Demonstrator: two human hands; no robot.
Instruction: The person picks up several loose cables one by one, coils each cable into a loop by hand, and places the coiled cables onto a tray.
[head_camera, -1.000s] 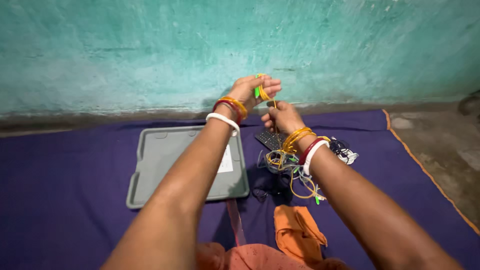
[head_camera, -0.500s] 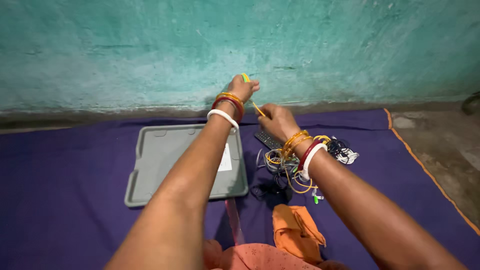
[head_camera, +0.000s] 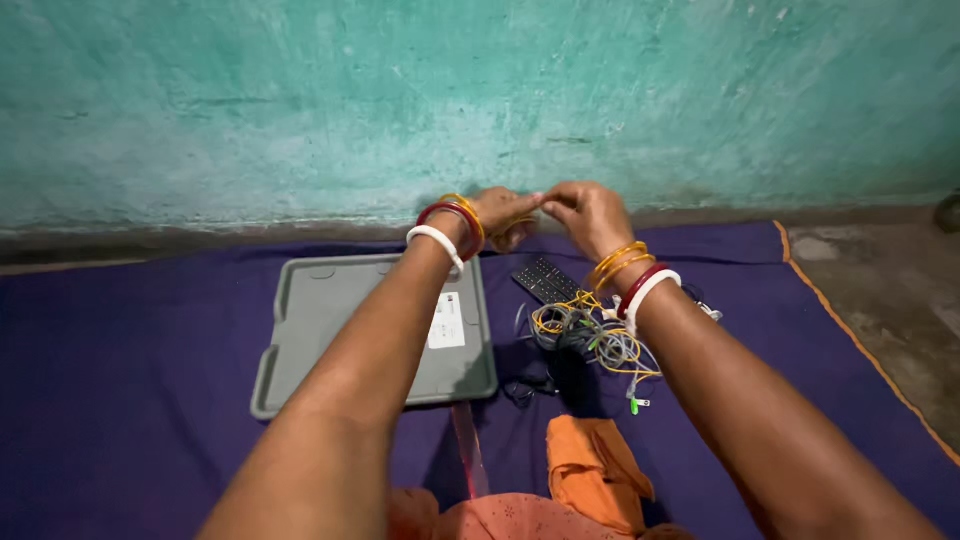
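Head view, left hand (head_camera: 505, 213) and right hand (head_camera: 590, 212) pinching yellow cable (head_camera: 520, 225), remote (head_camera: 548, 281), cable tangle (head_camera: 590, 340), grey tray (head_camera: 330, 330) below.

Thin yellow cable (head_camera: 518, 232), pinched between left hand (head_camera: 503, 213) and right hand (head_camera: 592, 213), fingertips meeting; its remainder lies tangled below the right wrist.

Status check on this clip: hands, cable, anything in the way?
Left hand and right hand meet fingertip to fingertip, pinching a yellow cable. Cable tangle and remote lie below. Nothing blocking.
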